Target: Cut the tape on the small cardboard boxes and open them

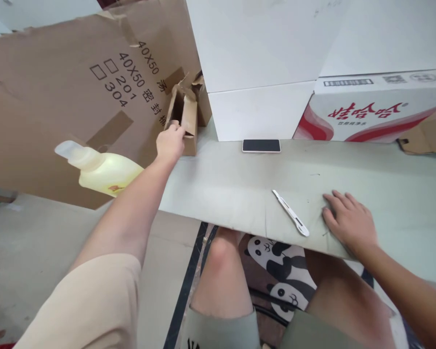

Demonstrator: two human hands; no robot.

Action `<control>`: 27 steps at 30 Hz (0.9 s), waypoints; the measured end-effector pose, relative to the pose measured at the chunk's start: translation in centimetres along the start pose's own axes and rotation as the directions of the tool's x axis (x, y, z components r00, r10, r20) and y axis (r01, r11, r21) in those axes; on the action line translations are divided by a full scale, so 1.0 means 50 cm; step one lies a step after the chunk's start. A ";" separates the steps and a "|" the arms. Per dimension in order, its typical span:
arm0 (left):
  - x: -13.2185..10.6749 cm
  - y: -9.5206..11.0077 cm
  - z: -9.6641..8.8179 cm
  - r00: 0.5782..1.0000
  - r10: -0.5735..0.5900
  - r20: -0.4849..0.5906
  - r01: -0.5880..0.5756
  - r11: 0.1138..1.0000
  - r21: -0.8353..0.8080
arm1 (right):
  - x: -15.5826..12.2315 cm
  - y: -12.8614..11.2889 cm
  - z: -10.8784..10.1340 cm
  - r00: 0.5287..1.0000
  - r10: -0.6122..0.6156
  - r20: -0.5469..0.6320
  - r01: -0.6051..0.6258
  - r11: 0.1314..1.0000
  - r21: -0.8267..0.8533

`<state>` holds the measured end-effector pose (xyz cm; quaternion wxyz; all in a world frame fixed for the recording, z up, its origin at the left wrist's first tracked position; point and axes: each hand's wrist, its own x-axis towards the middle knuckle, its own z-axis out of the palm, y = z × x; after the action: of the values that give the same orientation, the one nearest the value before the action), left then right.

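Pale tabletop (221, 189), w/ phone (261, 146) as ref. pt. Progress: reach made, L hand (171, 139) at mouth of small box (189, 116), left of phone, not yet withdrawn; knife (290, 213), nearer the person than phone & slightly right, lies in neither hand. L fingers half-curled, tips partly hidden; can't tell if gripping. R hand (350, 218), near-right of phone, palm-down, fingers loosely spread, holding nothing.

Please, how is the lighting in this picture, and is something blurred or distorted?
Head view: soft light, no hard shadow beside the knife; head view: the small box is dark inside; head view: the left sleeve seems stretched near the edge; head view: black print reads clearly, faint marks at the top do not.
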<state>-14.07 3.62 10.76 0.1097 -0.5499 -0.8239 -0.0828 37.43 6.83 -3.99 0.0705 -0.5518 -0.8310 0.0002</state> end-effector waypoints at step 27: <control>-0.432 0.332 -0.094 0.700 0.524 -0.485 -0.690 0.320 -0.650 | -0.100 -0.219 -0.217 0.706 -0.581 -0.405 0.705 0.521 0.481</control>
<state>9.69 -10.43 9.66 -0.0489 -0.7947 -0.4110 -0.4440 30.56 -2.86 7.02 0.3180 -0.1475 -0.9179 0.1859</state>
